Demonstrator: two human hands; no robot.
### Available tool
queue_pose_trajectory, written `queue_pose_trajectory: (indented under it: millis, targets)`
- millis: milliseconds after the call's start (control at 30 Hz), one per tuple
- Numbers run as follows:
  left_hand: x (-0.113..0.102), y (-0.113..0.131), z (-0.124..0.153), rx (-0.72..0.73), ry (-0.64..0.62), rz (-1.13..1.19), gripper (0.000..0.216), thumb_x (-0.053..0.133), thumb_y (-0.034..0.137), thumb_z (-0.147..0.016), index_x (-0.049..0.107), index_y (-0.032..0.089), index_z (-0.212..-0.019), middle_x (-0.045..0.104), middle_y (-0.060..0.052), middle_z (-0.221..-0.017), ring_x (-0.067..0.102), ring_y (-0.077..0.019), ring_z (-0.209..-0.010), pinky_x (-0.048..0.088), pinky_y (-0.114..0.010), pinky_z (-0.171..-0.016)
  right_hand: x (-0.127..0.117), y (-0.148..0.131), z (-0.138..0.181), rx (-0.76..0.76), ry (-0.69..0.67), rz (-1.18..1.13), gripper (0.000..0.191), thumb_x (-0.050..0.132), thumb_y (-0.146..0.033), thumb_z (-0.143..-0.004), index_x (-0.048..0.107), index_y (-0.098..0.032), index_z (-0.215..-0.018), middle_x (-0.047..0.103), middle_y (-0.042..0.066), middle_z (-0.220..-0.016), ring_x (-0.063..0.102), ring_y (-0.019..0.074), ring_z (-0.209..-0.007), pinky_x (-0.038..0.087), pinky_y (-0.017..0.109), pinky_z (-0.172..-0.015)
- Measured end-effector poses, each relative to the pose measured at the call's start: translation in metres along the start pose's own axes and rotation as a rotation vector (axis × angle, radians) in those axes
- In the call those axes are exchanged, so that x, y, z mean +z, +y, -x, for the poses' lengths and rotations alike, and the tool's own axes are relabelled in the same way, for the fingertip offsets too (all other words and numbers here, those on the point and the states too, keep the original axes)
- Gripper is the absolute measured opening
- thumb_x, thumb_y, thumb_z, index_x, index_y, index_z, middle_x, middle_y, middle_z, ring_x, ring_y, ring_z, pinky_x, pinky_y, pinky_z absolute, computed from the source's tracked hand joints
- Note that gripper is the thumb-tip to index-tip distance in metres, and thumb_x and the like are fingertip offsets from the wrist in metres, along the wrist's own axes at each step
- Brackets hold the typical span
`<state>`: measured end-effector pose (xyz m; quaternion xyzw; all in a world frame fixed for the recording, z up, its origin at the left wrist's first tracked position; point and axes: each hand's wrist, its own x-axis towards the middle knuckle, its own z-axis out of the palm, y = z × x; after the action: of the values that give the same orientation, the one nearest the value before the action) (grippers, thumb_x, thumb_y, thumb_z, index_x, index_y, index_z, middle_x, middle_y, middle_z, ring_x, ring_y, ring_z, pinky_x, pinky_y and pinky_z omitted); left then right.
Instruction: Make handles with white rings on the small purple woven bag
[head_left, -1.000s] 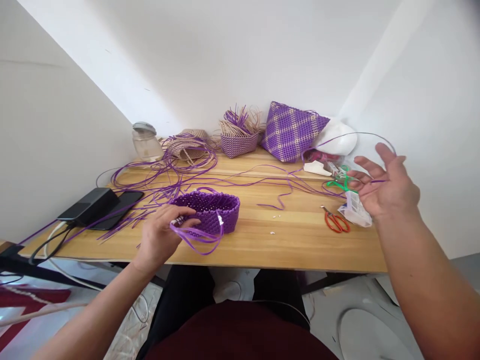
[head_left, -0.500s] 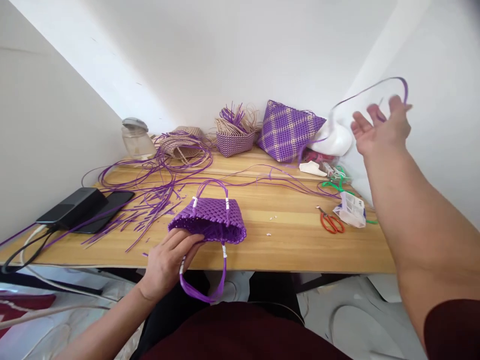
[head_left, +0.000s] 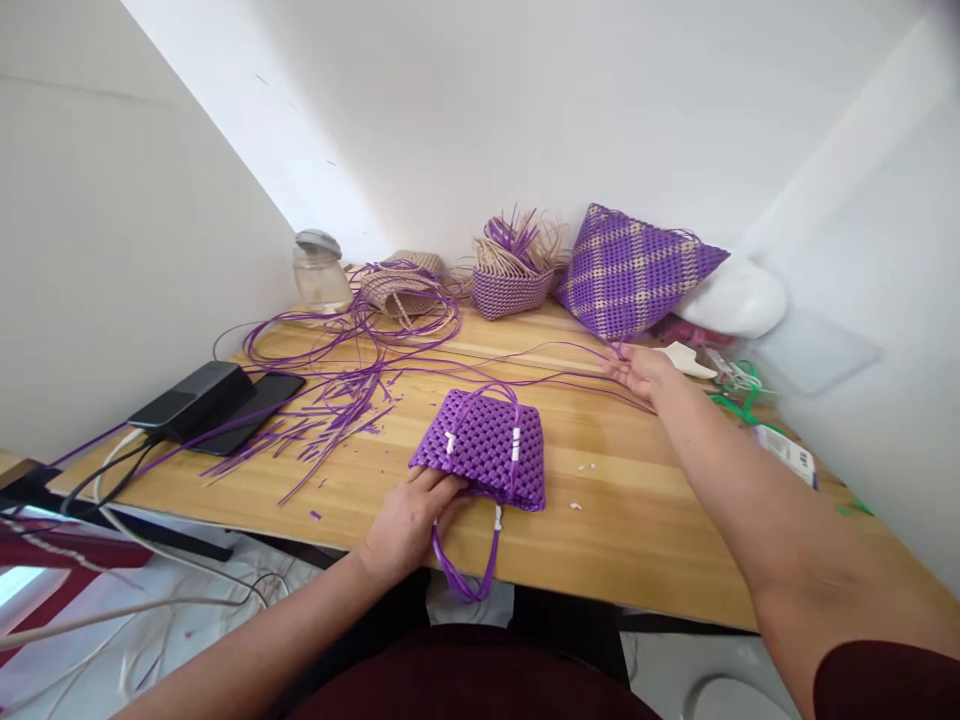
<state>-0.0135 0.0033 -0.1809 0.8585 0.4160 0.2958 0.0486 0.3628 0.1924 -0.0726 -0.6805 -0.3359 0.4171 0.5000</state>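
Observation:
A small purple woven bag with two looped handles lies tilted on the table, its mouth toward me. White wrapping binds the handle bases. My left hand is closed on the rim near the mouth, the fingertips partly hidden inside. Farther right, my right hand reaches across the table to thin purple plastic strips. Its thumb and fingers come together on the strips, below a larger purple-and-beige woven bag.
Coiled purple strips and cut scraps lie at left, beside a black power brick and a phone. Behind stand a jar and an unfinished basket. Green cord lies right.
My right hand has come down from the air at right to the strips on the table, no longer with the raised purple strip. The small bag has tipped, its mouth showing less. The view has shifted.

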Motion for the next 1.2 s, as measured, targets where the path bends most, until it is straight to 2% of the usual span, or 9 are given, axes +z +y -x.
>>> queue_pose_trajectory:
  millis: [167, 333, 433, 600, 700, 767, 900, 1000, 1200]
  targets:
    - [0.003, 0.003, -0.003, 0.029, -0.020, 0.055, 0.021, 0.054, 0.030, -0.096, 0.064, 0.021, -0.112, 0.070, -0.007, -0.103, 0.064, -0.0207, -0.095, 0.055, -0.033, -0.084, 0.054, -0.016, -0.006, -0.174, -0.076, 0.102, 0.024, 0.045, -0.021, -0.097, 0.058, -0.029, -0.116, 0.058, 0.003, -0.134, 0.066, 0.0133, -0.099, 0.058, 0.027, -0.079]
    - [-0.004, 0.005, 0.000, 0.093, 0.089, 0.118, 0.019, 0.059, 0.023, -0.093, 0.062, 0.020, -0.111, 0.069, -0.006, -0.097, 0.064, -0.0175, -0.088, 0.055, -0.030, -0.079, 0.094, -0.001, 0.046, -0.276, -0.382, 0.290, 0.024, 0.059, -0.038, -0.092, 0.074, -0.020, -0.094, 0.073, 0.007, -0.111, 0.064, 0.0238, -0.109, 0.053, 0.040, -0.095]
    - [-0.006, 0.005, 0.005, 0.176, 0.223, 0.127, 0.027, 0.064, 0.015, -0.088, 0.060, 0.020, -0.114, 0.068, -0.006, -0.099, 0.064, -0.0179, -0.093, 0.054, -0.031, -0.084, 0.096, 0.016, 0.099, -0.554, -0.628, 0.523, 0.031, 0.054, -0.044, -0.094, 0.077, -0.025, -0.099, 0.075, 0.005, -0.109, 0.066, 0.0254, -0.108, 0.049, 0.046, -0.101]
    - [-0.002, 0.006, 0.006, 0.037, 0.466, 0.068, 0.066, 0.075, 0.031, -0.081, 0.044, 0.019, -0.139, 0.060, -0.017, -0.124, 0.057, -0.0282, -0.118, 0.049, -0.045, -0.100, 0.088, 0.034, 0.173, -1.076, -0.552, 0.753, 0.038, 0.065, -0.041, -0.086, 0.070, -0.025, -0.119, 0.067, 0.007, -0.127, 0.058, 0.0287, -0.125, 0.042, 0.048, -0.111]
    - [-0.003, 0.012, 0.000, -0.054, 0.493, 0.202, 0.085, 0.074, 0.040, -0.081, 0.028, 0.017, -0.149, 0.054, -0.021, -0.134, 0.053, -0.0305, -0.125, 0.048, -0.047, -0.100, 0.088, 0.049, 0.195, -1.171, -0.576, 0.871, 0.059, 0.064, -0.044, -0.085, 0.056, -0.021, -0.139, 0.052, 0.010, -0.146, 0.045, 0.0297, -0.137, 0.035, 0.050, -0.116]
    - [-0.009, 0.017, -0.005, -0.058, 0.499, 0.300, 0.076, 0.071, 0.035, -0.086, 0.030, 0.019, -0.147, 0.062, -0.016, -0.123, 0.058, -0.0255, -0.118, 0.048, -0.042, -0.098, 0.090, 0.061, 0.201, -1.226, -0.581, 0.985, 0.068, 0.060, -0.043, -0.087, 0.044, -0.018, -0.148, 0.040, 0.011, -0.155, 0.031, 0.0314, -0.146, 0.028, 0.053, -0.120]
    - [-0.026, 0.027, -0.006, 0.247, 0.339, 0.220, 0.024, 0.058, 0.023, -0.094, 0.058, 0.025, -0.118, 0.071, -0.002, -0.093, 0.064, -0.0173, -0.102, 0.042, -0.036, -0.097, 0.095, 0.079, 0.195, -1.283, -0.535, 1.129, 0.074, 0.053, -0.037, -0.090, 0.027, -0.016, -0.156, 0.027, 0.012, -0.161, 0.017, 0.0327, -0.151, 0.023, 0.057, -0.120]
    - [-0.029, 0.034, 0.005, 0.508, 0.141, 0.076, 0.018, 0.054, 0.020, -0.093, 0.061, 0.021, -0.109, 0.071, -0.003, -0.093, 0.063, -0.0167, -0.096, 0.042, -0.036, -0.097, 0.100, 0.081, 0.186, -1.286, -0.466, 1.160, 0.086, 0.057, -0.043, -0.088, 0.016, -0.018, -0.159, 0.025, 0.014, -0.162, 0.016, 0.0365, -0.150, 0.024, 0.061, -0.118]
    - [-0.009, 0.041, 0.029, 0.471, -0.033, -0.019, 0.004, 0.056, 0.016, -0.079, 0.059, 0.017, -0.082, 0.053, -0.002, -0.070, 0.050, -0.0160, -0.066, 0.041, -0.035, -0.071, 0.103, 0.082, 0.171, -1.295, -0.457, 1.190, 0.085, 0.054, -0.043, -0.091, 0.009, -0.023, -0.160, 0.022, 0.011, -0.163, 0.016, 0.0348, -0.150, 0.025, 0.059, -0.118]
